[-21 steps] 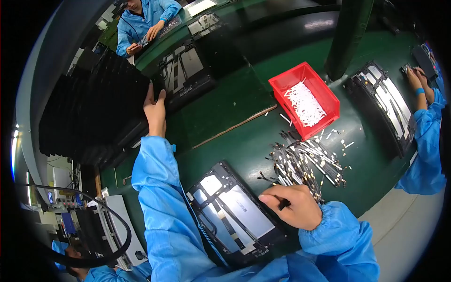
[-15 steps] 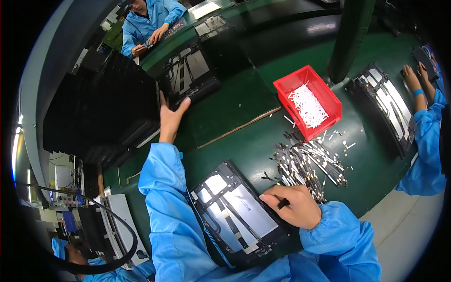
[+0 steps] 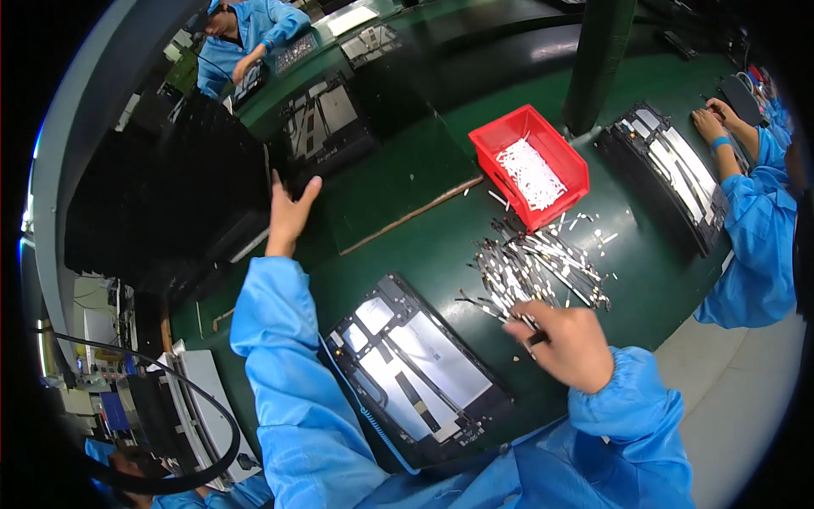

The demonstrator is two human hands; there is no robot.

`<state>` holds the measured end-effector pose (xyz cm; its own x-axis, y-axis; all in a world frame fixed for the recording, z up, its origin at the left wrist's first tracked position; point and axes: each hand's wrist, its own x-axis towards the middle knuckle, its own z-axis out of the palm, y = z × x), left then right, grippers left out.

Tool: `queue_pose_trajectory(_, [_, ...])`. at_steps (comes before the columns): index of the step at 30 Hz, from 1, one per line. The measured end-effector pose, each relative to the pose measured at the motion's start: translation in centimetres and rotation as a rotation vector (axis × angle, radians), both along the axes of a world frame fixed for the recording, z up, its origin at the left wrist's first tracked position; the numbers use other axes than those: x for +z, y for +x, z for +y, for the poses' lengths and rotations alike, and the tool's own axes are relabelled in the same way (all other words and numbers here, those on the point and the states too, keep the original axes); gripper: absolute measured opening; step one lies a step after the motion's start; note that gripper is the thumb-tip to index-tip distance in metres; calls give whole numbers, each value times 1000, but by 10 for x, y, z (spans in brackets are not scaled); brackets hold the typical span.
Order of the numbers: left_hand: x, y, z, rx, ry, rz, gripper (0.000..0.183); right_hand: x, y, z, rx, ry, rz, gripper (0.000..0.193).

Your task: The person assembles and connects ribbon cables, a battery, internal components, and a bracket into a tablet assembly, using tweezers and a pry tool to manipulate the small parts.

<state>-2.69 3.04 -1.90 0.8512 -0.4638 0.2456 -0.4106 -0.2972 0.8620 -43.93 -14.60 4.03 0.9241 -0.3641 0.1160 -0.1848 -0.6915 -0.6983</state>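
My left hand [image 3: 291, 212] is at the edge of a tall dark stack of flat black panels [image 3: 161, 195], thumb and forefinger spread, holding nothing that I can see. My right hand [image 3: 570, 343], slightly blurred, curls around a small black piece [image 3: 538, 338] whose kind I cannot make out. It hovers at the near edge of a loose pile of thin black-and-white strips [image 3: 534, 263], resembling flex cables. Left of it, in front of me, lies an opened flat device [image 3: 449, 356] with silver battery plates and dark ribbon cables. A coiled blue cord [image 3: 373, 420] runs beside my left sleeve.
A red bin [image 3: 577, 174] holds small white strips. More opened devices lie at far left [image 3: 326, 123] and right [image 3: 670, 165]. A dark post [image 3: 598, 72] rises behind the bin. Co-workers in blue sit across [image 3: 254, 34] and at right [image 3: 755, 199].
My right hand has moved off the opened device, rightward toward the strip pile, still with the black piece. My left hand stays by the stack. The whole view has shifted slightly.
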Motion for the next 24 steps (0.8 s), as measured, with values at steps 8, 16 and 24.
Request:
queue_pose_trajectory(8, [118,-175,35,-266,-37,150,48,-11,-10,-8,-32,-112,221,22])
queue_pose_trajectory(16, [104,-309,95,-742,204,208,49,-29,3,2,91,-169,237,17])
queue_pose_trajectory(24, [60,-361,104,-654,-187,513,39,-12,8,-4,36,168,191,9])
